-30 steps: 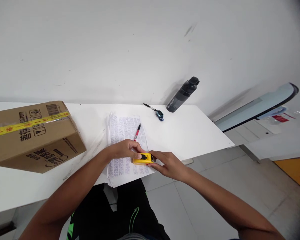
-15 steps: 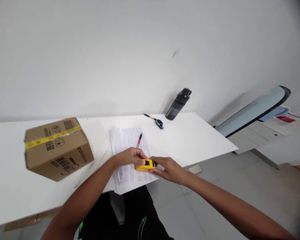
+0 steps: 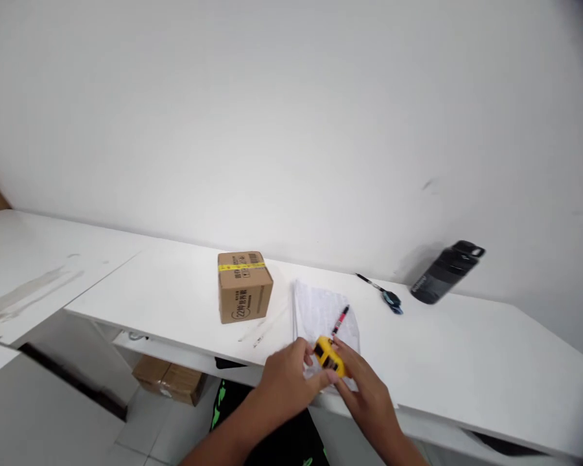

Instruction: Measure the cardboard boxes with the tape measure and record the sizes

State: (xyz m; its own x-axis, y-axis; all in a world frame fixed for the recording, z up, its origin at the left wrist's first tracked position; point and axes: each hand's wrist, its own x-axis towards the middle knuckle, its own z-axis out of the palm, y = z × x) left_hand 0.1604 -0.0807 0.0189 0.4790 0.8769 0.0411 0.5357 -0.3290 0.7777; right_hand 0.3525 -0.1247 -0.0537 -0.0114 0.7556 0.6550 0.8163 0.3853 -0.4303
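Note:
Both hands hold a small yellow and black tape measure over the near edge of the white table. My left hand grips its left side, fingers curled round it. My right hand pinches its right side. Under them lies a stack of printed paper sheets with a red and black pen on top. A sealed cardboard box with yellow tape stands to the left of the papers.
A dark water bottle stands by the wall at the right, with a black pen and a small blue and black object left of it. Another cardboard box sits on the floor under the table. A second white table adjoins at the left.
The view has pulled back and swung left, so the table and box look smaller and farther. Both hands still hold the tape measure above the papers.

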